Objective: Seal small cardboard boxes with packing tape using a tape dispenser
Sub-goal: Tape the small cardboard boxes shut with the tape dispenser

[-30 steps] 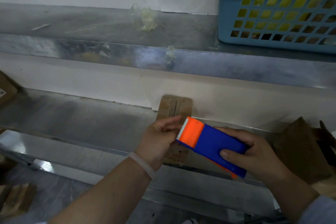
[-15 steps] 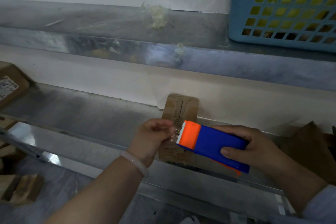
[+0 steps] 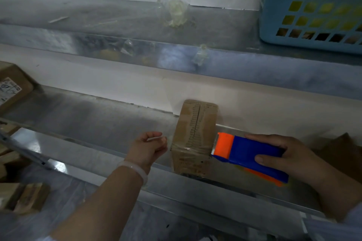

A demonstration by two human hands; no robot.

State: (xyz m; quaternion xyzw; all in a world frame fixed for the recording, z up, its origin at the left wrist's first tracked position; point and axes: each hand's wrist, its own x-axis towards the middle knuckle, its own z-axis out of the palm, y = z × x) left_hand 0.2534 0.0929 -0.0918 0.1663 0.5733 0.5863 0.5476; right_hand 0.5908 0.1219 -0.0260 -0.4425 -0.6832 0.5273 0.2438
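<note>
Centrally, the small cardboard box (image 3: 194, 139) rests on the metal shelf (image 3: 94, 123). Right hand (image 3: 290, 156) grips the blue-orange tape dispenser (image 3: 248, 157), toothed edge at the box's right side. Left hand (image 3: 148, 147), fingers curled closed, pinches a tape end beside the box.

Pale translucent bangle (image 3: 135, 169) on the left wrist, light grey-blue sleeve cuff (image 3: 350, 225) at the right forearm

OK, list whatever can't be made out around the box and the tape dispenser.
- Tape roll: hidden inside the tape dispenser, head view.
- Left hand fingertips: curled away; whether they pinch clear tape is unclear.
- Cardboard box print: too small and dim.
- Blue basket: cut off by the top and right edges.
</note>
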